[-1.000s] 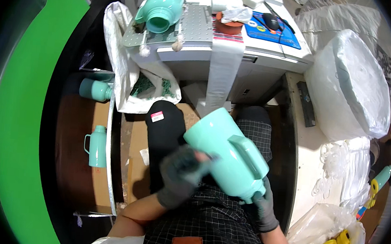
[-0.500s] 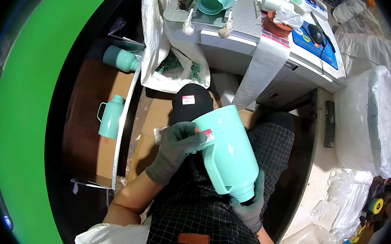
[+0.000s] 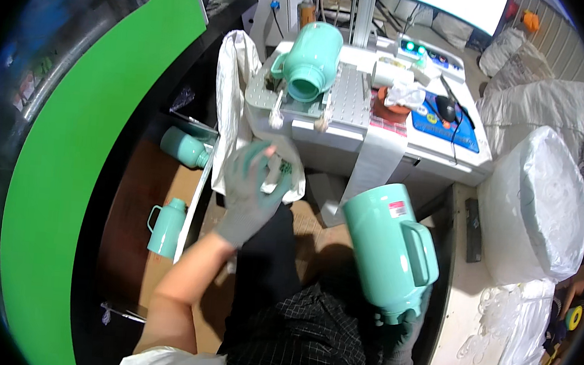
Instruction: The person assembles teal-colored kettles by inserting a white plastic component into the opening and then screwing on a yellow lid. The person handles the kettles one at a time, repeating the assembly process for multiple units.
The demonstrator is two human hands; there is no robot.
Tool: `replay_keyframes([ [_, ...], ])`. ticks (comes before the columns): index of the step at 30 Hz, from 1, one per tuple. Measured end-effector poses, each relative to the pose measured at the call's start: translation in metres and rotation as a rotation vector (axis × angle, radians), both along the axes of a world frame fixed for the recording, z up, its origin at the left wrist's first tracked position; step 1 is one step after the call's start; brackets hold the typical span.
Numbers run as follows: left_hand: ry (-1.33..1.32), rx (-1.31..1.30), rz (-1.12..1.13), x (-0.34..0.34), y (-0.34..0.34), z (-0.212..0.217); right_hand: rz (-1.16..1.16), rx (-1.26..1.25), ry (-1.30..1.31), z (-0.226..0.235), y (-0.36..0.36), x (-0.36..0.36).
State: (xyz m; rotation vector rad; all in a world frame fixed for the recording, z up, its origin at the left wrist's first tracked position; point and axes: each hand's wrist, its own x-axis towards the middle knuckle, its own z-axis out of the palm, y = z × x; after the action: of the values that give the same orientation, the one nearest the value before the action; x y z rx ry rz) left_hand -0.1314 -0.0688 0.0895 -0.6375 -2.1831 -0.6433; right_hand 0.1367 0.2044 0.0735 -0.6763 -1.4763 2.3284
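Note:
My right hand [image 3: 400,332], in a dark grey glove, grips the base of a mint-green jug [image 3: 388,246] with a side handle, held tilted over my lap. My left hand [image 3: 253,193], also gloved, is raised with fingers spread; it holds nothing and reaches toward the white bag [image 3: 234,89] hanging at the machine's left edge. Another mint-green jug [image 3: 312,62] lies on its side on the grey machine table [image 3: 353,98], its mouth facing me.
Two more green jugs, one lying [image 3: 183,148] and one upright [image 3: 166,227], sit on the brown shelf at left. A blue mat with a mouse [image 3: 446,112] is on the machine's right. Large clear plastic bags [image 3: 536,202] stand at right. A green curved panel [image 3: 78,159] borders the left.
My left hand has let go of the jug and moved up and left toward the white bag. My right hand alone now holds the jug, shifted to the right.

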Motion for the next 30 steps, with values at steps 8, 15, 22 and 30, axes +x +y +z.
replay_keyframes([
  [8, 0.525, -0.543, -0.019, -0.226, 0.023, 0.0, -0.173, 0.451, 0.386, -0.01, 0.044, -0.05],
  [15, 0.409, 0.025, -0.182, -0.005, -0.003, 0.067, -0.205, 0.923, 0.293, 0.023, 0.072, -0.131],
  [22, -0.864, 0.61, -0.66, 0.116, 0.011, -0.009, 0.001, 1.737, 0.202, 0.076, -0.032, -0.305],
  [30, -0.857, 0.331, -0.533, 0.105, -0.021, -0.018, 0.265, 1.95, -0.106, 0.071, -0.136, -0.443],
])
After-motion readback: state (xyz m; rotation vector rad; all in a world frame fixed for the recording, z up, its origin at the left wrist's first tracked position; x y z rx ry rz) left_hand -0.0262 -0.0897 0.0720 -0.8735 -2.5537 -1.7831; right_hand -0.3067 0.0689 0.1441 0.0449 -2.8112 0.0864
